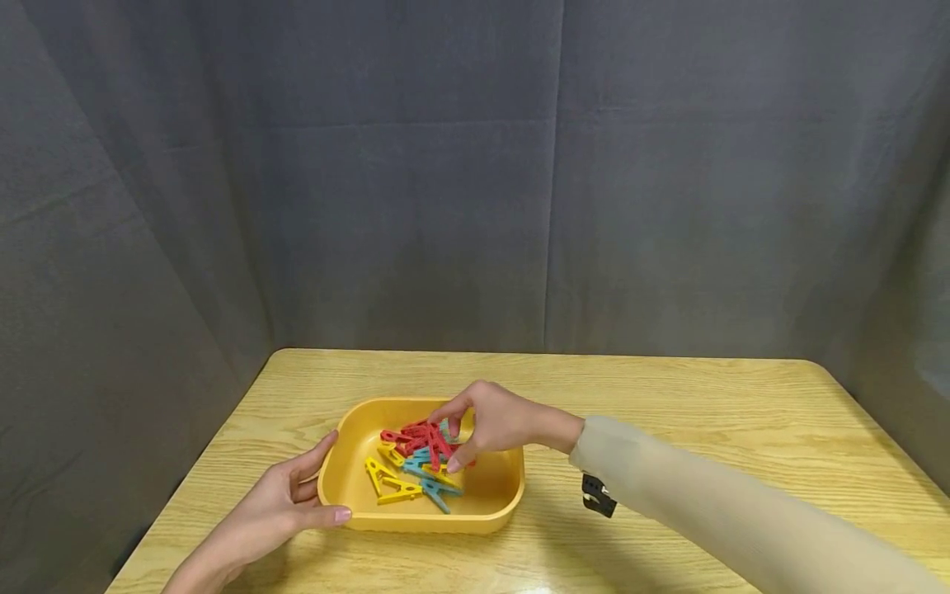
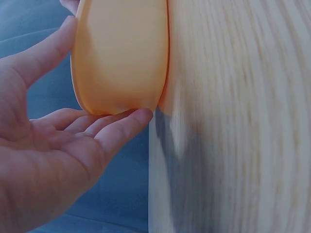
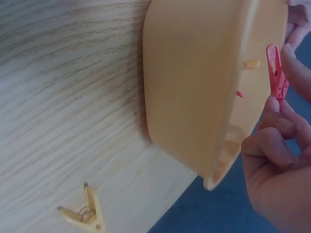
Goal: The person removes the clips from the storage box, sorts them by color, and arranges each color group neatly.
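Observation:
A yellow plastic tub [image 1: 419,523] stands on the table with several red, yellow and blue clothespins in it. My left hand [image 1: 278,499] holds the tub's left end, thumb at the front corner and fingers along the side. In the left wrist view, the fingers [image 2: 121,128] lie against the tub's outer wall. Over the tub's right part, my right hand [image 1: 500,419] pinches a red clothespin [image 3: 275,73] between thumb and fingertips. Beneath it lie a red pile [image 1: 397,437], yellow clothespins [image 1: 401,490] and a blue clothespin [image 1: 439,492]. The right hand hides some of them.
A yellow clothespin [image 3: 86,213] lies on the table outside the tub in the right wrist view. The wooden table [image 1: 668,396] has dark grey curtains [image 1: 416,206] behind and at its sides. A black strap [image 1: 597,495] hangs below the right sleeve.

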`<state>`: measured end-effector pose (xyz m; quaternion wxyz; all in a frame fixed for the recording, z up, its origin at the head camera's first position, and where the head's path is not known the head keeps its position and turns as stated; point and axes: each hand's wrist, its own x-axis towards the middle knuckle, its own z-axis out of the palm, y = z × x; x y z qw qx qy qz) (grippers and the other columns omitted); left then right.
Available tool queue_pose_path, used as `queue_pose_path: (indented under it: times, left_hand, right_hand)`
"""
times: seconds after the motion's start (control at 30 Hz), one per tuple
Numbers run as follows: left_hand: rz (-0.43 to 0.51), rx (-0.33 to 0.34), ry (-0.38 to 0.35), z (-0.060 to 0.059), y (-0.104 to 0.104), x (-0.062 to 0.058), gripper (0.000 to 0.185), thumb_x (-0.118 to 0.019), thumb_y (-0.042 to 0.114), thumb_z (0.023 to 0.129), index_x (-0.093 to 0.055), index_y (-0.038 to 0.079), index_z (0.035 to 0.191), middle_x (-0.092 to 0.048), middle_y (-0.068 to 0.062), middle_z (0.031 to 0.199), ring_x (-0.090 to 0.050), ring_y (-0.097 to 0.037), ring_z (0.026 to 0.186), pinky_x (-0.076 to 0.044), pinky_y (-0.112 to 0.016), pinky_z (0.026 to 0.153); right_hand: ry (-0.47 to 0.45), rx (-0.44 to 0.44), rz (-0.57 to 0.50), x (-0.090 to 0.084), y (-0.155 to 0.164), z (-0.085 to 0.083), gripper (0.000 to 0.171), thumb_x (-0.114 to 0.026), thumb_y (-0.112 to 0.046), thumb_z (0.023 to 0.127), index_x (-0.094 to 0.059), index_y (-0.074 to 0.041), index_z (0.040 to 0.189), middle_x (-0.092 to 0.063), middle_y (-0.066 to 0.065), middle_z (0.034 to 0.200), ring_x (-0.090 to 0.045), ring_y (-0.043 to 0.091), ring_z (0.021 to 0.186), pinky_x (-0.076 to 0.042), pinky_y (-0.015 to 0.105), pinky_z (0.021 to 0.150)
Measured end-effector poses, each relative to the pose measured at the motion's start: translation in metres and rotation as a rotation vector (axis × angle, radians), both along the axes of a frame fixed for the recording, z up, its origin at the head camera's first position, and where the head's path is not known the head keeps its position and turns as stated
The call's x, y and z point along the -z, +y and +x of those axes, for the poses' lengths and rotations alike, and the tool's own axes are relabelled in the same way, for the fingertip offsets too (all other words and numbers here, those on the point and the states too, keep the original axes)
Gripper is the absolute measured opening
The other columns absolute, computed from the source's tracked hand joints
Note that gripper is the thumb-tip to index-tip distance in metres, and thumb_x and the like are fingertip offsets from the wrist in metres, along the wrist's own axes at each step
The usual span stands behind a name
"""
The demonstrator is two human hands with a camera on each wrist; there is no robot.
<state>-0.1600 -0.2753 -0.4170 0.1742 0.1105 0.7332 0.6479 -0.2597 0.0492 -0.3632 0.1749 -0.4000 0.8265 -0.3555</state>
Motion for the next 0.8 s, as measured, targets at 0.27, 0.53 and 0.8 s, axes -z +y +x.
queue_pose_path:
  times: [0.27, 0.53, 0.8]
  left_hand:
    - [-0.036, 0.004, 0.007, 0.001, -0.003, 0.001, 0.104, -0.082, 0.007, 0.093, -0.01, -0.003, 0.167, -0.016, -0.028, 0.169, -0.042, -0.044, 0.144, -0.055, -0.03, 0.099]
    - [-0.054, -0.002, -0.039, 0.002, -0.005, -0.001, 0.103, -0.082, 0.01, 0.093, -0.012, 0.001, 0.168, -0.017, -0.028, 0.169, -0.051, -0.039, 0.139, -0.057, -0.031, 0.096]
    - [-0.053, -0.006, -0.057, 0.0, -0.005, -0.002, 0.105, -0.084, 0.01, 0.092, -0.011, -0.001, 0.168, -0.017, -0.03, 0.168, -0.054, -0.039, 0.137, -0.058, -0.034, 0.096]
  right_hand:
    - [-0.011, 0.114, -0.039, -0.013, 0.032, 0.008, 0.058, -0.095, -0.014, 0.079, -0.074, -0.004, 0.132, -0.054, 0.005, 0.076, -0.042, 0.018, 0.067, -0.03, 0.025, 0.052]
    - [-0.046, 0.251, -0.085, -0.017, 0.068, 0.021, 0.059, -0.095, -0.014, 0.079, -0.074, -0.007, 0.134, -0.031, -0.005, 0.066, -0.031, 0.015, 0.062, -0.028, 0.026, 0.054]
    - [-0.081, 0.293, -0.141, -0.01, 0.103, 0.033, 0.061, -0.094, -0.011, 0.079, -0.072, -0.002, 0.135, -0.021, -0.006, 0.066, -0.024, 0.011, 0.06, -0.024, 0.025, 0.056]
